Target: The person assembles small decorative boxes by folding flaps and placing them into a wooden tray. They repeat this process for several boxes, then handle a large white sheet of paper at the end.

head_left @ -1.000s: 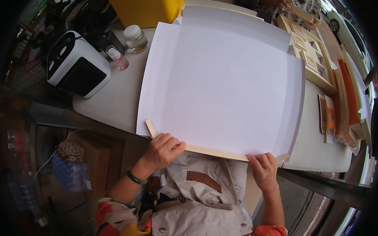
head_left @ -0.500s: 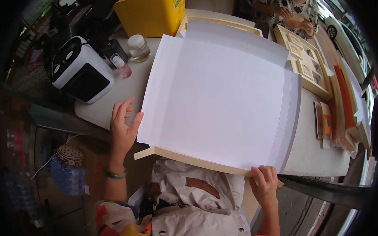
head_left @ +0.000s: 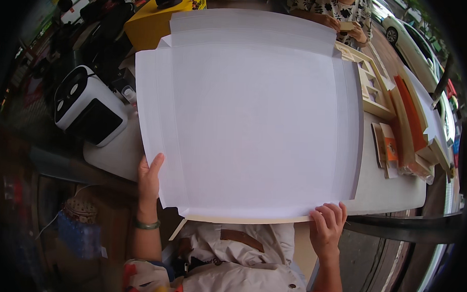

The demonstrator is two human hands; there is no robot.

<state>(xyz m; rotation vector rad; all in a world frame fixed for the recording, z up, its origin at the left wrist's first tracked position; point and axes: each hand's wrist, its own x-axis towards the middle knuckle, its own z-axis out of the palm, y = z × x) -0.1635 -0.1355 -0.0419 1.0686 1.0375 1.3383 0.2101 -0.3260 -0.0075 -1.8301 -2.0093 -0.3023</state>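
Note:
A large white cardboard box blank (head_left: 255, 116) with creased side flaps spreads in front of me, its near flap (head_left: 246, 218) folded downward and showing a cream outer side. At its lower left edge my left hand (head_left: 149, 179) grips the card, thumb on top and fingers hidden beneath. Closed over the near edge by the right corner, my right hand (head_left: 327, 226) pinches the card with bent fingers. The sheet hides most of the table under it.
On the left stand a white-and-black appliance (head_left: 91, 107) and a yellow box (head_left: 160, 20). To the right lie a cream compartment tray (head_left: 372, 86), small orange-and-brown packets (head_left: 386, 149) and stacked card pieces (head_left: 412, 121). Opposite, another person's hands (head_left: 345, 27) hold a small item.
My left hand has gone from open beside the sheet to gripping its left edge. The sheet's far flap appears higher and now covers the bottles. The right hand keeps its hold.

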